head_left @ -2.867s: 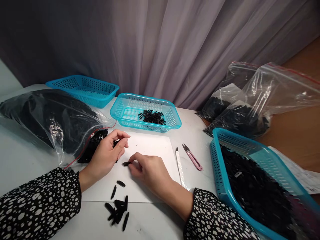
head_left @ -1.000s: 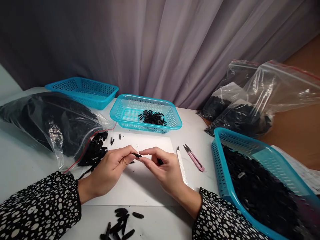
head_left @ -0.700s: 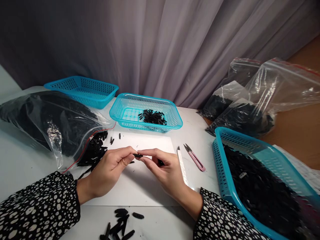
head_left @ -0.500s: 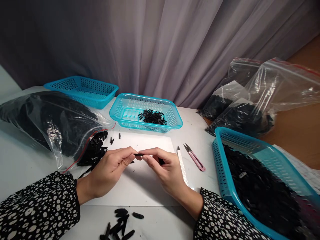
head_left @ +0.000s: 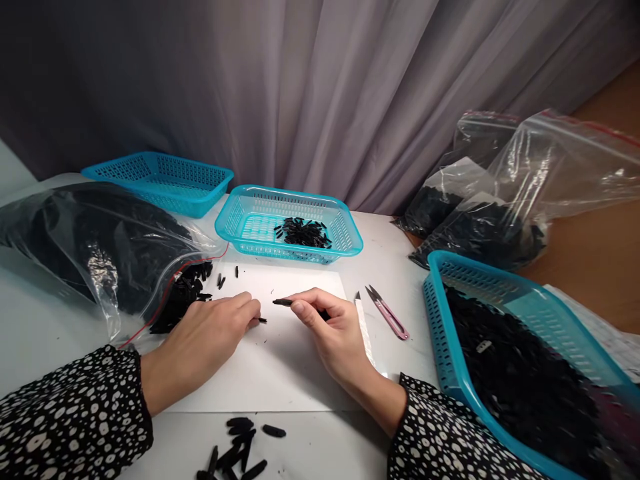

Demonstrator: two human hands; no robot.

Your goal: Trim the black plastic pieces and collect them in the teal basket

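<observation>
My right hand (head_left: 333, 330) is closed over the white sheet (head_left: 295, 380), with a small black strip (head_left: 283, 302) pinched between thumb and forefinger. Something dark also shows in its curled fingers, partly hidden. Lower and to the left, my left hand (head_left: 210, 340) has its fingers pressed together on the sheet at a small black piece (head_left: 263, 321), whose end pokes out past the fingertips. Beside the left wrist, a heap of black pieces (head_left: 183, 297) spills from a clear zip bag (head_left: 100, 247).
Behind the sheet stands a blue basket (head_left: 353, 243) with some black pieces; another blue basket (head_left: 215, 180) is at back left. A fuller basket (head_left: 435, 320) stands right. Pink thread snips (head_left: 390, 317) and a white-handled blade (head_left: 364, 327) lie nearby. Loose black pieces (head_left: 243, 447) lie in front.
My left hand has let go of the strip and moved down and left to the piece on the sheet. The right hand keeps the strip, now apart from the left.
</observation>
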